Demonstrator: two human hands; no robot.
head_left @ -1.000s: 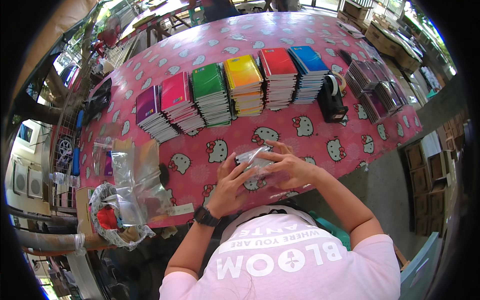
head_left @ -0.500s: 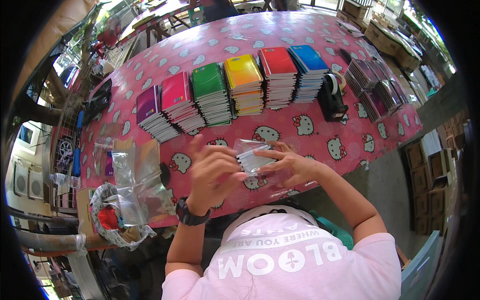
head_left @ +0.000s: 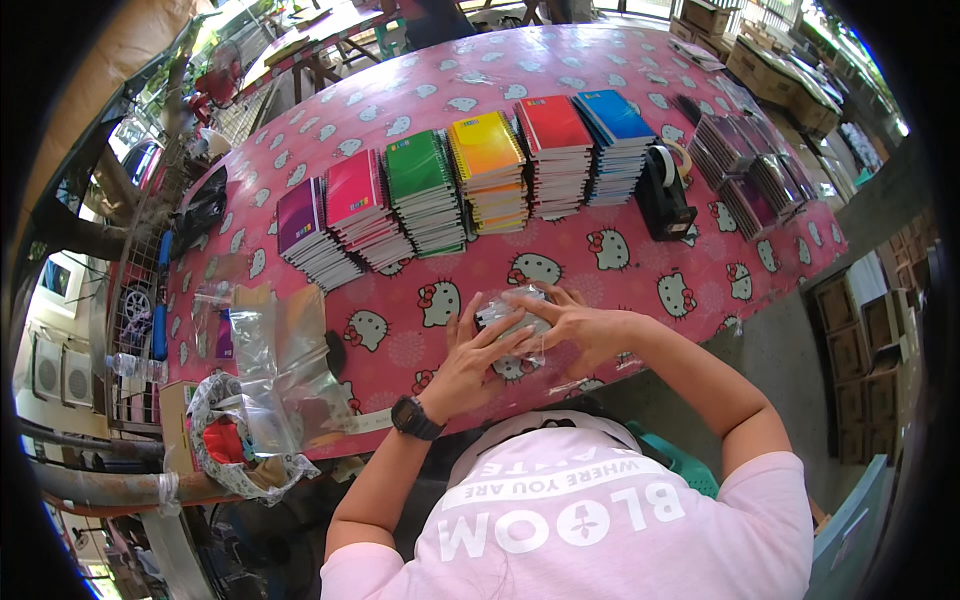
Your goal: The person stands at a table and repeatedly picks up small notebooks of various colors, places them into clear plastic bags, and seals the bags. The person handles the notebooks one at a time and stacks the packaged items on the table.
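Observation:
A small notebook bundle in clear plastic [head_left: 513,318] lies on the pink table in front of me, white with dark spiral marks along one side. My left hand [head_left: 478,362] holds its left and near side, the fingers stretched across the plastic. From the right, my right hand [head_left: 578,325] grips the bundle with its fingers bent over the top. Both hands hide much of it. Beyond them stand stacks of spiral notebooks: purple [head_left: 300,215], pink [head_left: 352,190], green [head_left: 420,165], yellow [head_left: 487,145], red [head_left: 553,125] and blue [head_left: 612,118].
A black tape dispenser [head_left: 665,205] stands right of the blue stack, near plastic-wrapped purple notebook packs [head_left: 750,190]. Clear plastic bags [head_left: 285,350] lie at the left, beside a patterned fabric basket [head_left: 215,400]. Cardboard boxes [head_left: 850,355] are stacked beyond the table's right edge.
My left hand has come down from above the table onto the bundle. My right hand stays on it, its fingers now reaching further over the top.

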